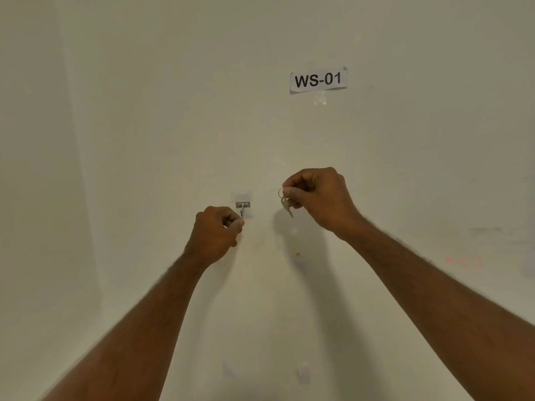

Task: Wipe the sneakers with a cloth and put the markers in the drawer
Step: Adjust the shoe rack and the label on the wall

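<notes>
Your right hand (314, 195) pinches key ring, keys (286, 208) dangling straight down, long axis vertical. Wall hook (242, 208) lies left of keys, about level, just beside. Your left hand (218, 233) is nearer hook, fingertips curled at its tip; actual grip cannot tell. Sneakers, cloth, markers, drawer: none in view.

Soft, warm, fairly dim indoor light falls on a plain cream wall (144, 111), brighter at the centre and darkening toward the left edge and corners. Both forearms cast broad, soft-edged shadows on the wall, slightly to their right. No glare. The paper label (318, 79) reads sharply; detail is slightly soft overall. Wide-angle distortion bends the wall at the left edge.
</notes>
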The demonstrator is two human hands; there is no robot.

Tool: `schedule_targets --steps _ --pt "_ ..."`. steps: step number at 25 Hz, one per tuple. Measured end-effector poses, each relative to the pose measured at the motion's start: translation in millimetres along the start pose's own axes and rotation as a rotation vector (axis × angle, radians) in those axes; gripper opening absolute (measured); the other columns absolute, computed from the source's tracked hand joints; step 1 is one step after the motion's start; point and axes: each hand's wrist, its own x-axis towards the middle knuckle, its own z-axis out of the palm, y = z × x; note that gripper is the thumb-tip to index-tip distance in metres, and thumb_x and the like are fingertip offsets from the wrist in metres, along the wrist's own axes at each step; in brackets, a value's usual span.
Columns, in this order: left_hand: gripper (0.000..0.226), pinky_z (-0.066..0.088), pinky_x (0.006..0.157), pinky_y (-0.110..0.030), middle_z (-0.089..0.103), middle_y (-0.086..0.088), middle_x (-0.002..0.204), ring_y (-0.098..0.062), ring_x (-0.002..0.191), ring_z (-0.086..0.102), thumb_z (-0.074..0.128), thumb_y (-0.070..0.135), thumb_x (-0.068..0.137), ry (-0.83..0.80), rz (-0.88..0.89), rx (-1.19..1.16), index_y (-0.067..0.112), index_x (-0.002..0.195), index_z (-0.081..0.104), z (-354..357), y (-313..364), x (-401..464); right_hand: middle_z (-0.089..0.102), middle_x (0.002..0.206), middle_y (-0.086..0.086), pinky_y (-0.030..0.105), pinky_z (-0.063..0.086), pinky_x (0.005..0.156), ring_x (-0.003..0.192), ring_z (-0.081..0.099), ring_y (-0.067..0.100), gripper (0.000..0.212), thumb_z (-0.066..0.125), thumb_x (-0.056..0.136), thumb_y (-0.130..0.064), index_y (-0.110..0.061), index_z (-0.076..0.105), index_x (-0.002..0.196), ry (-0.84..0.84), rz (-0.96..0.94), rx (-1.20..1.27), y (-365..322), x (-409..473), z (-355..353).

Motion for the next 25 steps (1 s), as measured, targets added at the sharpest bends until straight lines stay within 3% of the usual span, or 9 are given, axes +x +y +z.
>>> schedule_targets --steps 6,9,16,20,25 --pt "0.010 0.058 0.060 -0.026 0.074 -0.005 0.073 -0.017 0.052 0.070 0.072 0.010 0.090 0.032 -0.071 0.101 0.010 0.080 0.074 -9.6 -27.8 -0.8 0.074 0.068 0.009 0.038 0.063 0.073 0.067 0.074 0.024 0.005 0.073 0.085 -0.003 -0.005 0.077 0.085 -0.113 0.035 -0.013 9.9 17.6 48.6" --pt "0.010 0.056 0.059 -0.022 0.075 -0.006 0.073 -0.013 0.048 0.069 0.071 0.010 0.090 0.008 -0.069 0.128 0.010 0.080 0.073 -17.1 -27.5 0.1 0.074 0.066 0.009 0.040 0.063 0.073 0.067 0.073 0.025 0.008 0.071 0.085 -0.001 -0.006 0.077 0.083 -0.089 0.057 -0.022 17.8 21.3 71.2" --pt "0.011 0.060 0.063 -0.031 0.074 -0.003 0.072 -0.011 0.046 0.068 0.069 0.011 0.090 -0.003 -0.041 0.169 0.012 0.079 0.072 -23.3 -22.8 -0.2 0.074 0.072 0.013 0.037 0.064 0.070 0.067 0.075 0.026 0.006 0.071 0.086 0.000 -0.003 0.076 0.085 -0.037 0.205 0.092 29.7 20.7 84.3" --pt "0.010 0.062 0.066 -0.036 0.073 0.000 0.073 -0.010 0.047 0.068 0.069 0.014 0.090 -0.029 -0.022 0.204 0.013 0.081 0.073 -25.8 -23.9 -3.8 0.074 0.075 0.015 0.034 0.063 0.067 0.061 0.071 0.018 0.004 0.070 0.087 0.001 0.001 0.074 0.087 -0.050 0.260 0.201 27.7 19.6 87.9" --pt "0.010 0.063 0.068 -0.041 0.074 0.000 0.071 -0.011 0.048 0.068 0.069 0.013 0.089 -0.031 -0.026 0.217 0.014 0.080 0.073 -27.5 -23.1 -7.0 0.074 0.072 0.011 0.034 0.064 0.065 0.060 0.071 0.018 0.008 0.070 0.087 0.002 -0.001 0.073 0.081 -0.044 0.283 0.168 22.5 21.5 97.6"
